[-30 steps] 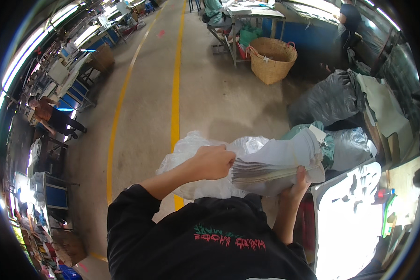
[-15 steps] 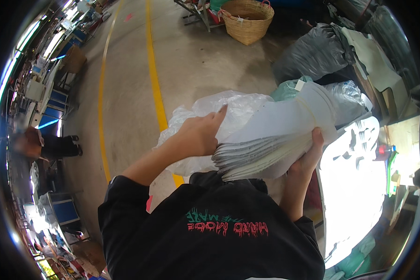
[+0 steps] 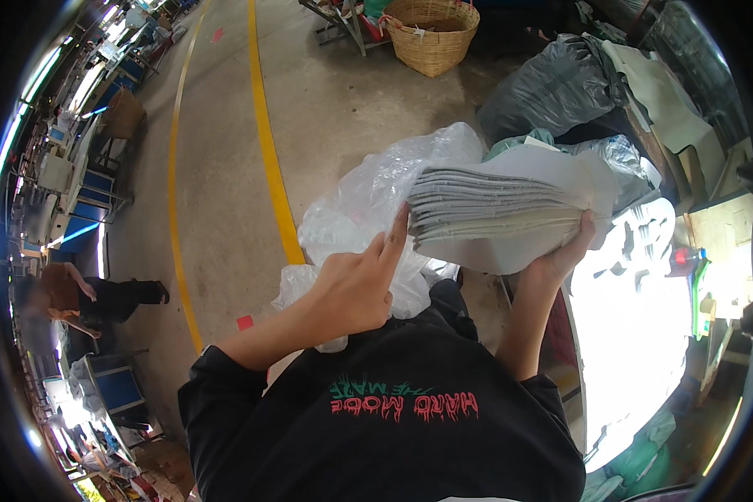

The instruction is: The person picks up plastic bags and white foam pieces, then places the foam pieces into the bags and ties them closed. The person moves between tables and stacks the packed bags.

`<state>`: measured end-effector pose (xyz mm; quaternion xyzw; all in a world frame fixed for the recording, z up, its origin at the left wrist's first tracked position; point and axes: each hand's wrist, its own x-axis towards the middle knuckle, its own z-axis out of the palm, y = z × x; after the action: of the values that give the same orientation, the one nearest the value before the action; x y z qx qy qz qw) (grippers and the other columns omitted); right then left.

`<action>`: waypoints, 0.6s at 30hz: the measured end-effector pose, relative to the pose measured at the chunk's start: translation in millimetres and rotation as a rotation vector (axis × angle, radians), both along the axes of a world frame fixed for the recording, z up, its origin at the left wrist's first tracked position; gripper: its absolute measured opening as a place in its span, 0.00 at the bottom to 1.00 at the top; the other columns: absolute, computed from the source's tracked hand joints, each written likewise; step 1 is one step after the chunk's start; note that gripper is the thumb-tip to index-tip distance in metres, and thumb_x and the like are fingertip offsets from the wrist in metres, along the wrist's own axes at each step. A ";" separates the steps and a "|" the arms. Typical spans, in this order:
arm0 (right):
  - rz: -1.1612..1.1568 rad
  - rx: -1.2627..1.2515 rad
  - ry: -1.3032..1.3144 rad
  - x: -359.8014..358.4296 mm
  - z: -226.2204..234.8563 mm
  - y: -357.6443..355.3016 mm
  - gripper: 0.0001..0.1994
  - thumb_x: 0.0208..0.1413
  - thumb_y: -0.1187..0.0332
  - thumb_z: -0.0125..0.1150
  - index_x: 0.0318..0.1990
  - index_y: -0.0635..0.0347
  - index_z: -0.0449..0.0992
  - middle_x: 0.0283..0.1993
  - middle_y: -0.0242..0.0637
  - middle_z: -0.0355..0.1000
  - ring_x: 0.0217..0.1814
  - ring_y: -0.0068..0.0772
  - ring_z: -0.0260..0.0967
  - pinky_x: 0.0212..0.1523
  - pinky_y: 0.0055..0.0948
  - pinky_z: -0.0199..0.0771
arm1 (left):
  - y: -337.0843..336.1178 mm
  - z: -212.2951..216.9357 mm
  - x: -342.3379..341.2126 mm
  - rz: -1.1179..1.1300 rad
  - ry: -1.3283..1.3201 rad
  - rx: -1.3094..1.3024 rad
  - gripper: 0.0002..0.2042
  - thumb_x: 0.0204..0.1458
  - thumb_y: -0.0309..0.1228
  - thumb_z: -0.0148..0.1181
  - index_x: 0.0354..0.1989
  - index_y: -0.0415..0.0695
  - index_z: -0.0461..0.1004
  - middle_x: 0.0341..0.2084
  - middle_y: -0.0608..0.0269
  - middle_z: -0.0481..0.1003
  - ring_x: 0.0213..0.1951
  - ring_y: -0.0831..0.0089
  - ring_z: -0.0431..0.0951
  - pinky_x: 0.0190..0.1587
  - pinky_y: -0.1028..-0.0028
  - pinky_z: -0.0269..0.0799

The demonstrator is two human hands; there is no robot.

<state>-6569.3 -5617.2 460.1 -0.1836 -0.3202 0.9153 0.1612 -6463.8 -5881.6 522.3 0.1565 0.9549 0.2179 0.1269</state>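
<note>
A thick stack of pale grey and cream sheet pieces [image 3: 498, 205] is held up in front of my chest, its layered edges fanned toward me and to the left. My right hand [image 3: 560, 253] grips its right end, the thumb on the near side and the other fingers hidden beneath. At the left edge of the layers is the tip of my left hand's [image 3: 356, 289] outstretched index finger; the other fingers are bent and hold nothing I can see. Behind that hand lies a crumpled clear plastic bag [image 3: 356, 197].
To the right is a brightly lit white surface [image 3: 632, 335]. Dark plastic bags [image 3: 552, 88] are piled beyond the stack, and a wicker basket [image 3: 431, 38] stands at the far side. Yellow floor lines [image 3: 268, 151] run along the left, where a person [image 3: 100, 297] stands near workbenches.
The stack has tilted so more of its fanned edges show. My left index finger has come from above the stack to its left edge. More of the plastic bag is visible.
</note>
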 end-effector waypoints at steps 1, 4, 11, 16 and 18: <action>-0.025 -0.015 0.007 -1.6 -1.6 -2.3 0.31 0.65 0.51 0.52 0.68 0.63 0.63 0.63 0.47 0.69 0.65 0.46 0.69 0.63 0.44 0.72 | 1.1 2.5 0.2 0.005 0.013 0.014 0.57 0.38 0.22 0.60 0.78 0.33 0.30 0.50 0.38 0.74 0.35 0.44 0.81 0.34 0.55 0.76; -0.065 -0.008 0.034 -1.3 -3.5 -5.3 0.33 0.62 0.49 0.57 0.67 0.62 0.65 0.60 0.45 0.70 0.64 0.44 0.69 0.62 0.44 0.72 | 2.8 8.9 -2.2 0.035 0.026 0.048 0.57 0.36 0.22 0.58 0.78 0.33 0.29 0.47 0.37 0.75 0.35 0.41 0.80 0.34 0.54 0.76; -0.136 0.167 0.117 2.3 22.8 -10.2 0.33 0.61 0.48 0.55 0.68 0.60 0.63 0.61 0.43 0.69 0.64 0.42 0.68 0.62 0.43 0.72 | -4.4 9.3 -1.5 0.067 -0.131 0.184 0.56 0.37 0.20 0.54 0.78 0.33 0.27 0.42 0.39 0.75 0.38 0.38 0.78 0.41 0.59 0.75; -0.269 0.168 0.146 -6.3 45.2 -12.1 0.30 0.61 0.48 0.52 0.63 0.59 0.66 0.57 0.41 0.70 0.60 0.37 0.71 0.56 0.40 0.77 | -7.4 -1.3 3.2 0.012 -0.172 0.395 0.56 0.38 0.20 0.56 0.77 0.33 0.28 0.40 0.39 0.74 0.40 0.38 0.78 0.42 0.57 0.74; -0.200 0.143 0.224 -11.3 43.9 -8.7 0.27 0.62 0.48 0.48 0.61 0.59 0.68 0.55 0.40 0.71 0.58 0.36 0.73 0.54 0.39 0.79 | -9.2 -4.8 2.9 -0.016 -0.195 0.406 0.55 0.39 0.20 0.56 0.77 0.33 0.29 0.41 0.39 0.74 0.41 0.37 0.78 0.44 0.58 0.74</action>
<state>-6580.5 -5625.9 504.0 -0.0998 -0.3445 0.8843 0.2990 -6460.9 -5890.8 517.5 0.1647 0.8734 0.4186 0.1865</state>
